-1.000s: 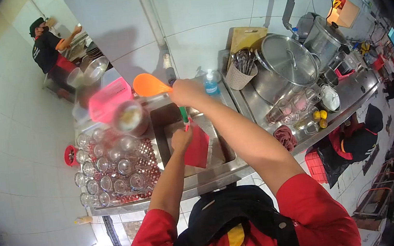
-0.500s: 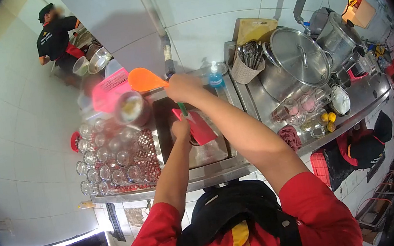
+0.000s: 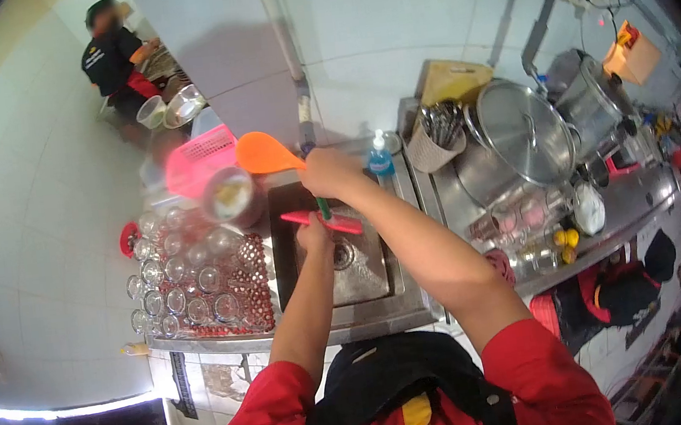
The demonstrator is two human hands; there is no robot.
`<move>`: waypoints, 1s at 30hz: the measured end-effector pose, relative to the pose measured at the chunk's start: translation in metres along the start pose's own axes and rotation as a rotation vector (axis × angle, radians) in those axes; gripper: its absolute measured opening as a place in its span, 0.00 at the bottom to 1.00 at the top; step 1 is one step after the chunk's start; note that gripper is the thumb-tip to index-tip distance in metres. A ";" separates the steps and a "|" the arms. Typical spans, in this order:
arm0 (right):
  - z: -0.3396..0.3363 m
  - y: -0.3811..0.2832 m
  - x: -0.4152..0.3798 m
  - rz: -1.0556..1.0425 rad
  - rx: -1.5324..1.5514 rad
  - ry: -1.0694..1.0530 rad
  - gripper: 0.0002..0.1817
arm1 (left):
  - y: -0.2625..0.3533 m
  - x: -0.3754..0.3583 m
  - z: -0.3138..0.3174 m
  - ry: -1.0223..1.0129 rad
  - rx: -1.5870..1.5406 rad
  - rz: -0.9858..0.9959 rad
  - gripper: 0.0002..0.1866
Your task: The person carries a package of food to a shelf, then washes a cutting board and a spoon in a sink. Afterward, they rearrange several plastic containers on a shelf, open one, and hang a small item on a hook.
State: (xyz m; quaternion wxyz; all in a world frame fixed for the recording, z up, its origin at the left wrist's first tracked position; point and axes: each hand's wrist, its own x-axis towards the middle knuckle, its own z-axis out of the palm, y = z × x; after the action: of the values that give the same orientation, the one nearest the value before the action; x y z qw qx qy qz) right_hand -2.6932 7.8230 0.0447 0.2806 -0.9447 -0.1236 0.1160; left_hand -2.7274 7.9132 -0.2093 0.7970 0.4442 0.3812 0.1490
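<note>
Red board (image 3: pixel 333 222) now edge-on over sink (image 3: pixel 365 281), L hand (image 3: pixel 314 236) grip clenched on it; R hand (image 3: pixel 327 172) grasping orange spatula (image 3: pixel 267 154).

My right hand (image 3: pixel 329 172) holds an orange spoon (image 3: pixel 265 154) of smooth, shiny plastic. My left hand (image 3: pixel 314 237) holds a red board (image 3: pixel 320 220) that looks like smooth plastic too. The sink (image 3: pixel 369 275) under them is dull grey metal. The cups (image 3: pixel 189 284) beside it are clear, shiny glass. The big pot lid (image 3: pixel 523 131) is bright, shiny metal.
</note>
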 end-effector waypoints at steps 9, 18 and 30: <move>-0.003 -0.012 0.011 -0.025 -0.021 -0.095 0.20 | 0.022 -0.032 -0.002 0.085 0.711 0.161 0.18; -0.014 -0.003 0.018 -0.056 0.006 -0.177 0.20 | 0.038 -0.046 -0.032 -0.142 1.310 0.349 0.25; -0.041 0.032 0.037 -0.490 -0.203 -0.067 0.15 | 0.059 -0.048 -0.067 -0.351 1.158 0.523 0.21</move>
State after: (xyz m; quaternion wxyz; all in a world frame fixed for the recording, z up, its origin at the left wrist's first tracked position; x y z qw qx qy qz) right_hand -2.6415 7.7875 0.0548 0.1998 -0.9056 -0.3688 0.0629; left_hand -2.8029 7.9578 -0.1592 0.4167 0.8970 0.1437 0.0341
